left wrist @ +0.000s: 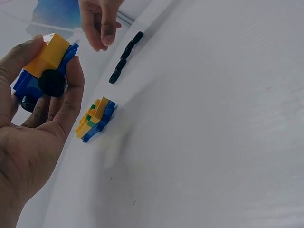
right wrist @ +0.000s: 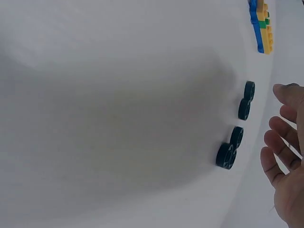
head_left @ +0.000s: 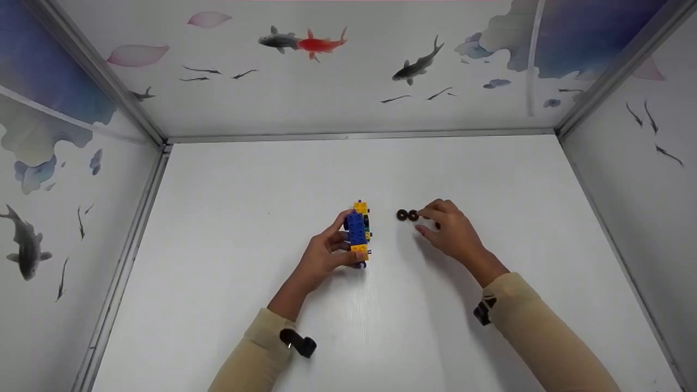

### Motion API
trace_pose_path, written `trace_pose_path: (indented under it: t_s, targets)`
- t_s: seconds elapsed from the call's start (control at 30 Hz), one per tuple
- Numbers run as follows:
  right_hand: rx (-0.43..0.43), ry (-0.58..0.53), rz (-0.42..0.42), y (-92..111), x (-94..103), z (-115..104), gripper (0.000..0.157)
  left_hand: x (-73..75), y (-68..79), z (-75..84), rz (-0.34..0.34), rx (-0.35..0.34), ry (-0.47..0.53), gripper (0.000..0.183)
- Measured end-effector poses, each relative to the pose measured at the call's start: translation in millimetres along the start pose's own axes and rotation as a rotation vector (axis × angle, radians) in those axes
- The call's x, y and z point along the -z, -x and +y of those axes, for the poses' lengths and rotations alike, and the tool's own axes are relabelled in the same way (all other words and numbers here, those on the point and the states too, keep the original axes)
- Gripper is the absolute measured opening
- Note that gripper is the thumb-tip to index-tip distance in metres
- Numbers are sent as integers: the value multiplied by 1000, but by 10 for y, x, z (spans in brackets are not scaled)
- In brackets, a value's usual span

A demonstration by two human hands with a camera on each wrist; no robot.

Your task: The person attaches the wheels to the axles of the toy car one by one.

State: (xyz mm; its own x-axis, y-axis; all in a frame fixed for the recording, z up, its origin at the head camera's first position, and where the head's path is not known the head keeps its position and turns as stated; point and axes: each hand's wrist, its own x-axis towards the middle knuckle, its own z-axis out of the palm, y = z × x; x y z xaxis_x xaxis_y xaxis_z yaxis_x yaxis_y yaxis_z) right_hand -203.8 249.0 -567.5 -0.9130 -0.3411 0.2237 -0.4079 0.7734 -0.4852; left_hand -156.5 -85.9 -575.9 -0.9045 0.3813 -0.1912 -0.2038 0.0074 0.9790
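My left hand (head_left: 318, 258) holds a blue and yellow building-brick car (head_left: 356, 230) between thumb and fingers, raised over the table. In the left wrist view, black wheels (left wrist: 52, 83) show on the car's near side. A second brick car chassis (left wrist: 95, 119), yellow and green on a blue base, lies on the table beyond it; the held car mostly covers it in the head view. Several loose black wheels (right wrist: 244, 109) stand in a row right of the cars. Over the row's right part hovers my right hand (head_left: 456, 231), fingers loosely bent, thumb apart, nothing between them.
The white tabletop (head_left: 228, 283) is bounded by a metal-trimmed back wall (head_left: 348, 98) and side walls printed with fish and petals. A black strap device (head_left: 298, 343) sits on the left sleeve cuff, another (head_left: 484, 311) on the right.
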Motion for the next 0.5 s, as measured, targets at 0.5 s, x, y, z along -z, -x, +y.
trace_pose_path:
  t_s: [0.5]
  targets:
    - [-200,98,-80,128,81,331,34,-12,-4,10,8,11,-14,107]
